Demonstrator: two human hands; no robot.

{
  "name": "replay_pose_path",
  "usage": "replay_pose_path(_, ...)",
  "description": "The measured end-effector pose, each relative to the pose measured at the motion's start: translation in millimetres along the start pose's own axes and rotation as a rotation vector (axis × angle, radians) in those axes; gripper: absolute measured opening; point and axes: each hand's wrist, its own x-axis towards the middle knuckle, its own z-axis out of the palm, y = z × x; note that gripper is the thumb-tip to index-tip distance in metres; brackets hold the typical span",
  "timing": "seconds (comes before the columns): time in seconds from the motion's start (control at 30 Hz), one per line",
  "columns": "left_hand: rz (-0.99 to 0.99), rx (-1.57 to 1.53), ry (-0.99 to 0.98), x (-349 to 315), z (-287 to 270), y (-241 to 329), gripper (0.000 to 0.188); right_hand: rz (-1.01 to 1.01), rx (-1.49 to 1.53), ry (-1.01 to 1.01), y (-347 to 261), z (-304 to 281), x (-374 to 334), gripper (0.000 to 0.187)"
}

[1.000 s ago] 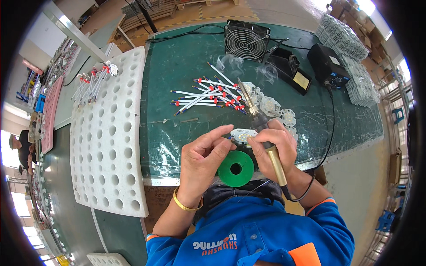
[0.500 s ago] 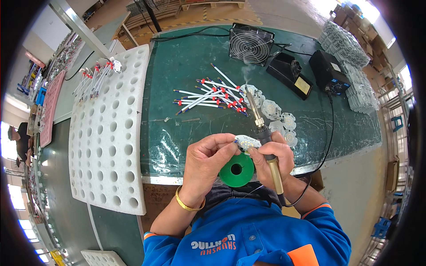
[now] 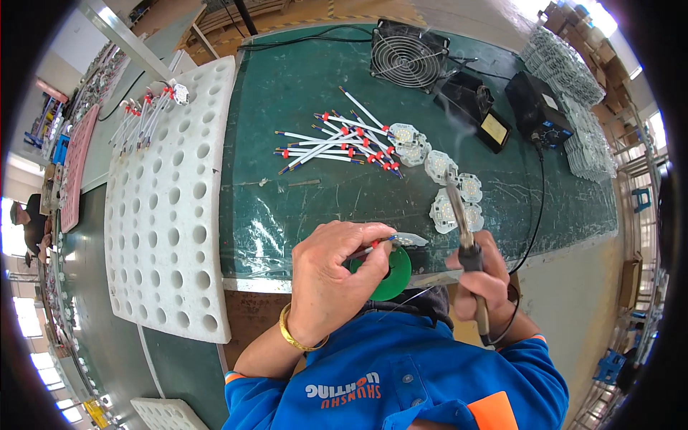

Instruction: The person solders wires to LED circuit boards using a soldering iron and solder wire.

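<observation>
My left hand (image 3: 331, 276) pinches a short white cable (image 3: 363, 251) with a red clip, close to its blue wire end. Touching that end is a small clear-edged LED board (image 3: 410, 239), seen nearly edge-on; whether the two are joined I cannot tell. My right hand (image 3: 491, 279) is wrapped round a soldering iron (image 3: 459, 211), its tip pointing up and away over the LED boards (image 3: 440, 167) on the table. Beneath my left fingers stands a green solder spool (image 3: 395, 281), partly hidden, with a thin solder wire (image 3: 407, 304) trailing toward my lap.
Several white cables (image 3: 344, 143) with red clips lie in a pile mid-table. Behind stand a black fan (image 3: 408, 57), an iron stand (image 3: 476, 115) and a soldering station (image 3: 539, 107). Stacked boards (image 3: 584, 136) line the right. A white foam tray (image 3: 168, 215) with holes lies left.
My right hand has left the LED board and moved right and down with the iron. My left hand now holds a cable by the board, and the board has turned nearly edge-on.
</observation>
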Motion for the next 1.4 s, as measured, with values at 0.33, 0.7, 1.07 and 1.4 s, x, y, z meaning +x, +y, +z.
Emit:
replay_pose_path(0.33, 0.029, 0.0, -0.019, -9, 2, 5, 0.016, -0.126, -0.032, -0.034, -19, -16, -12, 0.03)
replay_pose_path(0.7, 0.087, 0.032, -0.008, -12, 1, 6, 0.018, -0.131, -0.089, -0.095, -21, -15, -11, 0.031)
replay_pose_path(1.07, -0.046, -0.075, -0.02, -6, 1, 4, 0.015, -0.187, -0.202, -0.104, -18, -11, -5, 0.028)
replay_pose_path(1.4, -0.321, -0.456, -0.126, 3, -2, -8, 0.017, -0.086, -0.028, -0.016, -9, -12, 8, 0.032)
